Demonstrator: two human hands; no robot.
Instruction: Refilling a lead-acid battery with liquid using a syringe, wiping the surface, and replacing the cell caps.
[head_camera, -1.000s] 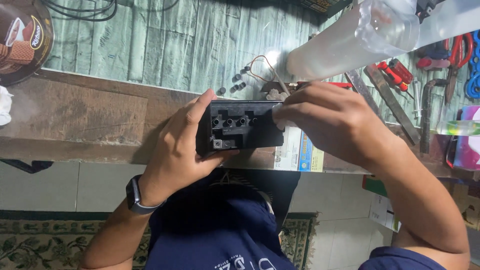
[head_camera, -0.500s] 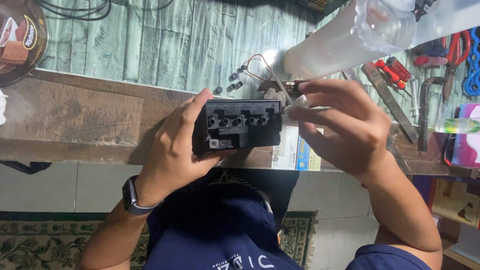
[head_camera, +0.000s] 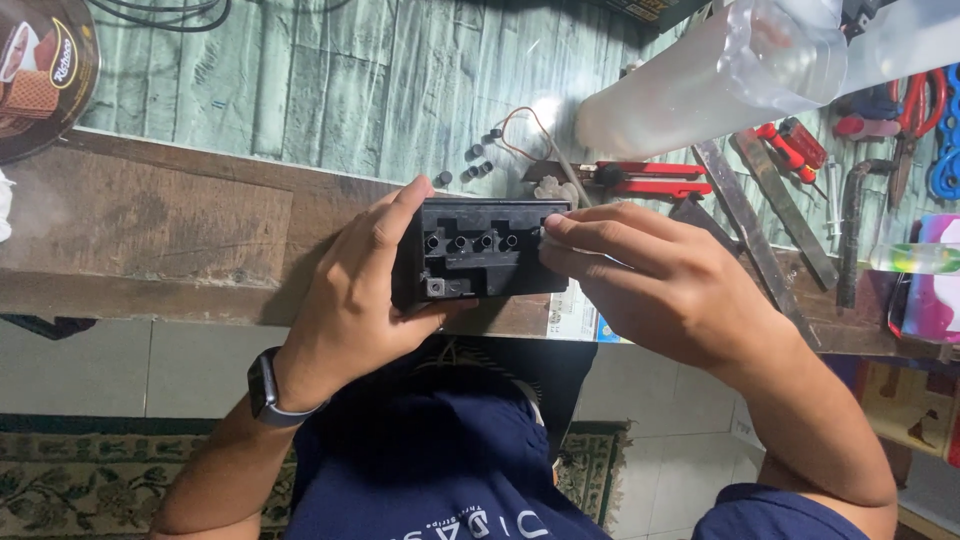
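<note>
Wood makes up the near part of the table (head_camera: 150, 225), a worn brown plank with a dark front edge, and beyond it the top is covered in a pale green sheet with a plank-like pattern. Below the edge the room shows light floor tiles and a strip of patterned green rug (head_camera: 60, 470). Over the table's near edge, both hands hold a black block (head_camera: 485, 250), a boxy plastic part with a row of four round sockets across its face and a small metal tab at its lower left. The left hand (head_camera: 350, 300) wraps the block's left end, its fingers clamped on it with the thumb lying along the top edge; a dark watch (head_camera: 268, 392) sits on that wrist. The right hand (head_camera: 660, 285) comes in from the other side, its fingers together and pinched on the block's right end. Behind the block, on the green sheet, lie a few small dark caps (head_camera: 478, 160), a loop of thin orange wire (head_camera: 525, 125), and red pliers (head_camera: 640, 180). Farther right there are flat metal files (head_camera: 760, 220), a red screwdriver (head_camera: 785, 145) and a bent hex key (head_camera: 850, 230), all well apart from the hands. A big clear plastic bottle (head_camera: 720, 70) lies tilted across the upper right. A round brown tin (head_camera: 40, 70) rests at the far left corner, with black cable (head_camera: 160, 10) near it.
</note>
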